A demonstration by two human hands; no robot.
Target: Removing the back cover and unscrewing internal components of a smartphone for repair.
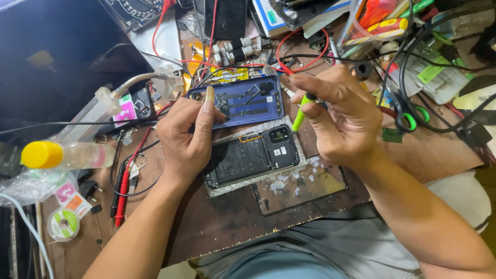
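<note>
The opened phone [252, 157], battery and dark boards bared, lies mid-bench under the left hand [187, 135] steadying its edge, while the right hand [338, 116] pinches a green screwdriver [301, 114]; a clear cup [369, 23] holds tools.

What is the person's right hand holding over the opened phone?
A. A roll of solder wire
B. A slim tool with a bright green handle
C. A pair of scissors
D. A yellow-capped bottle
B. The right hand pinches a slim green-handled tool whose tip points down at the opened phone, while the scissors, the yellow-capped bottle and the solder roll all lie untouched on the bench.
</note>
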